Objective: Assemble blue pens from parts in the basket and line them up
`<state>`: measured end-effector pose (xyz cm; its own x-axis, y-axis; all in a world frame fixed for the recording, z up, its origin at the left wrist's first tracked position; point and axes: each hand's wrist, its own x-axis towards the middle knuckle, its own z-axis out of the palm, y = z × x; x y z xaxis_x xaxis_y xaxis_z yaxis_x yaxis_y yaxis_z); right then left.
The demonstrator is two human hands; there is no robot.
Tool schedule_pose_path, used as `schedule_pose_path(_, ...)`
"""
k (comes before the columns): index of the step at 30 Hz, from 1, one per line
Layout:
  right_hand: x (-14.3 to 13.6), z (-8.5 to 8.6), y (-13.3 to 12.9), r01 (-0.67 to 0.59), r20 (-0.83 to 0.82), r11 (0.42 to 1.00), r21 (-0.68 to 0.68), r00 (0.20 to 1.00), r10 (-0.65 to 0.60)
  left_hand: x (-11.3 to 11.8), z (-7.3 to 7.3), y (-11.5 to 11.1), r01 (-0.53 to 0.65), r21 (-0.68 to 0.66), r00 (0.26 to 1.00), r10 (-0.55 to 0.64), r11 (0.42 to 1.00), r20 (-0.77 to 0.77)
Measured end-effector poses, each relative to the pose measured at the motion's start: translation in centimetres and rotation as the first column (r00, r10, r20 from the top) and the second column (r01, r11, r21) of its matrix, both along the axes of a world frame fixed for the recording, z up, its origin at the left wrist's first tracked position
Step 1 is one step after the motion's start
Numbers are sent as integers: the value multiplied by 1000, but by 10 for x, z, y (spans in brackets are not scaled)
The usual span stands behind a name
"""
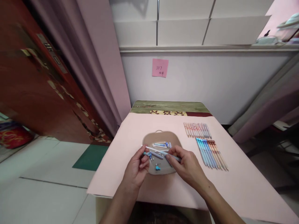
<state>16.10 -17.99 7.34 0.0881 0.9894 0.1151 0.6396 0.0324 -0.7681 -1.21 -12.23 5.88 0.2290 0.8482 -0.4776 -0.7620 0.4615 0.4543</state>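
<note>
Over a beige tray (161, 135), my left hand (138, 165) pinches a thin white pen refill (151, 149) between thumb and finger. The refill slants down to the right, its far end at a light blue pen barrel (168, 153). Closed on that barrel is my right hand (185, 161). Beside my left fingers is a blue-grey pen part (156, 155) with a blue end; whether those fingers also hold it, I cannot tell. In the tray lie white and blue pen parts (161, 144), and a small turquoise piece (158, 168) sits near its front.
On the pink-covered table (112, 168), a row of pale pink-patterned pens (197, 130) lies at the right. Nearer to me is a row of blue and brown-topped pens (211, 154). A pink note (160, 67) is stuck to the wall behind. A red-brown door (46, 77) stands at the left.
</note>
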Motion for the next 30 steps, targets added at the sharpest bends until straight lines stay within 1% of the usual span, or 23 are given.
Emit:
schedule_pose_path(2, -4, 0, 3, -5, -15, 1000, 3, 1000, 5, 5, -2, -1, 28, 11, 1000, -27, 1000, -11)
schedule_pose_path(4, -8, -4, 7, 2, -59, 1000, 16, 998, -1, 10, -3, -3, 52, 38, 998, -51, 998, -23)
schedule_pose_path(6, -11, -12, 12, 32, -192, 999, 41, 981, -24, 15, -2, -3, 72, 79, 997, -72, 994, -13)
schedule_pose_path(7, -12, -16, 14, 63, -290, 996, 60, 956, -44, 16, 0, -4, 78, 100, 997, -79, 992, 10)
schedule_pose_path(9, -13, -23, 14, 151, -475, 984, 93, 875, -89, 17, 3, -4, 80, 115, 993, -89, 990, 77)
schedule_pose_path(10, -13, -25, 12, 193, -527, 976, 105, 843, -110, 16, 5, -4, 78, 106, 990, -89, 991, 110)
schedule_pose_path(11, -12, -25, 10, 221, -546, 968, 116, 829, -123, 15, 7, -4, 74, 89, 987, -85, 993, 136)
schedule_pose_path(13, -9, -21, 1, 237, -504, 960, 149, 854, -133, 13, 10, -5, 62, 46, 984, -69, 997, 162)
schedule_pose_path(15, -7, -14, -8, 246, -411, 950, 193, 899, -149, 11, 13, -6, 34, 20, 985, -37, 999, 167)
schedule_pose_path(18, -5, -7, -18, 275, -274, 925, 264, 940, -201, 13, 17, -10, -4, 16, 986, 1, 1000, 170)
schedule_pose_path(20, -5, -6, -22, 271, -218, 920, 283, 952, -213, 14, 18, -13, -16, 28, 987, 11, 999, 158)
schedule_pose_path(22, -5, -8, -23, 258, -187, 922, 289, 960, -210, 16, 18, -16, -19, 56, 991, 11, 998, 137)
schedule_pose_path(26, -3, -13, -27, 240, -144, 923, 300, 968, -205, 20, 12, -24, 12, 181, 997, -26, 983, 77)
schedule_pose_path(30, -2, -13, -30, 202, -88, 913, 354, 979, -183, 25, 11, -34, 47, 280, 999, -38, 959, -38)
